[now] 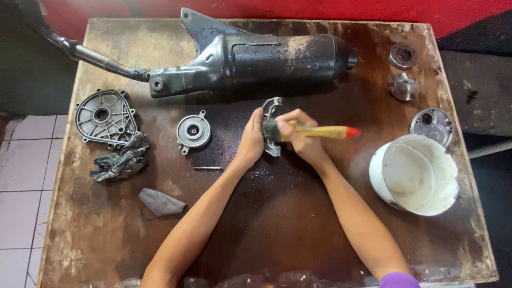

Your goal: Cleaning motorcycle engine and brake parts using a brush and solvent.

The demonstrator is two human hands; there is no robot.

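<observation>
Under our hands: dirty brown table (277,224) | left hand (252,140) holds metal part (271,109) | right hand (303,137) grips brush (320,132) | red wall (298,8) beyond

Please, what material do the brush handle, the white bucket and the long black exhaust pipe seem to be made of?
Brush handle: probably wood, yellowish with a red-painted tip.
White bucket: likely plastic, matte, with grey smears inside.
Exhaust pipe: apparently metal, black-coated, with dusty brown patches that could be rust or dirt.

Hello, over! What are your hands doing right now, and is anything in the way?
Left hand grips small metal part upright. Right hand holds yellow-handled brush, bristles on part. Bolt and round cover lie close left, not blocking.
</observation>
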